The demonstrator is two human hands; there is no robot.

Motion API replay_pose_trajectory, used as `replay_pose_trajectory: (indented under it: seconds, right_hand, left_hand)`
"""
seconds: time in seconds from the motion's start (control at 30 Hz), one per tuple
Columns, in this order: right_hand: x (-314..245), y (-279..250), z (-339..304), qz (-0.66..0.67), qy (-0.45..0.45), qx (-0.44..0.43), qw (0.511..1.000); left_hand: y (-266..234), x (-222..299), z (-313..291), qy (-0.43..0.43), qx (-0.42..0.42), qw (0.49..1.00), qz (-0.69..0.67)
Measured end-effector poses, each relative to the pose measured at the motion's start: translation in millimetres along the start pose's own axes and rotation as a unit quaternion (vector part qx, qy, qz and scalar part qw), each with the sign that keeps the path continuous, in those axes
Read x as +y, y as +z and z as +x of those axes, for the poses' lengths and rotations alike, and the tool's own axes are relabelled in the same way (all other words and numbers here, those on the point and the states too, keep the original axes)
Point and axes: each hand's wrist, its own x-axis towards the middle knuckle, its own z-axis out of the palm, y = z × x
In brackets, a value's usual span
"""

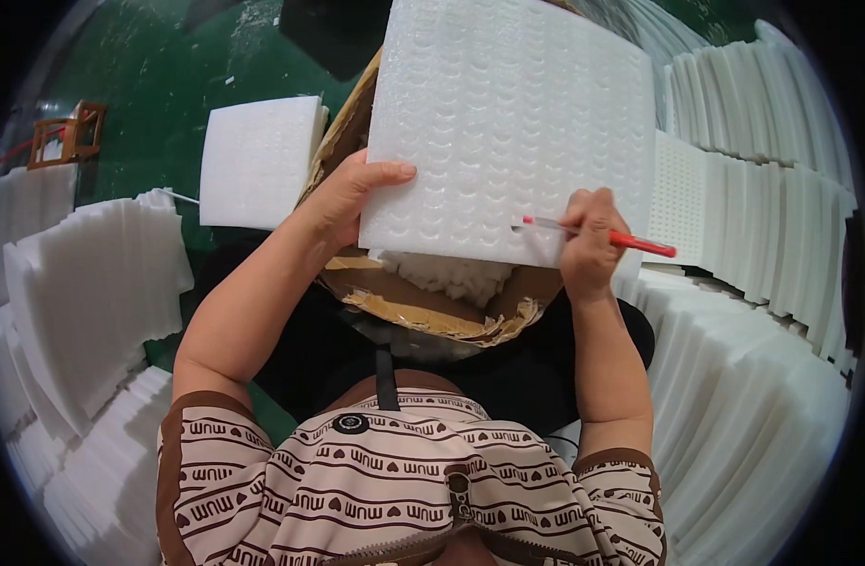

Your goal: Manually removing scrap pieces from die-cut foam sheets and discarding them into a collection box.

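Observation:
A white foam sheet (pixel 508 113) with rows of curved cut marks lies across the top of a cardboard box (pixel 432 319). My left hand (pixel 346 196) grips its near left edge, thumb on top and fingers hidden underneath. Closed around a red pen (pixel 642 244) with a clear front part, my right hand (pixel 591 243) is at the sheet's near right edge. The pen points left, and its front end is beside a small dark spot on the sheet; whether it touches the foam I cannot tell. Small white foam pieces (pixel 456 275) show inside the box below the sheet.
Stacked white foam sheets stand on the right (pixel 734 396) and on the left (pixel 102 283). A smaller foam stack (pixel 258 162) sits left of the box on the green floor (pixel 168 75). At far left is a small brown frame-like stool (pixel 85 132).

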Motion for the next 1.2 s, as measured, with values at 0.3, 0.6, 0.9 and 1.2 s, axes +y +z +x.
replay_pose_trajectory:
  seconds: [0.3,0.6,0.9,1.2]
  right_hand:
    - [3,0,9,0.037,0.094,-0.01,0.995]
    - [16,10,9,-0.071,-0.032,-0.048,0.996]
    - [1,9,17,-0.143,0.035,-0.007,0.989]
    - [-1,0,22,0.118,0.154,0.083,0.978]
  left_hand:
    - [2,0,2,0.02,-0.008,1.0,0.009]
    - [10,1,-5,0.017,-0.013,0.999,0.024]
    - [11,-4,-5,0.03,-0.024,0.999,0.034]
    - [5,-6,-5,0.032,-0.021,0.999,0.028]
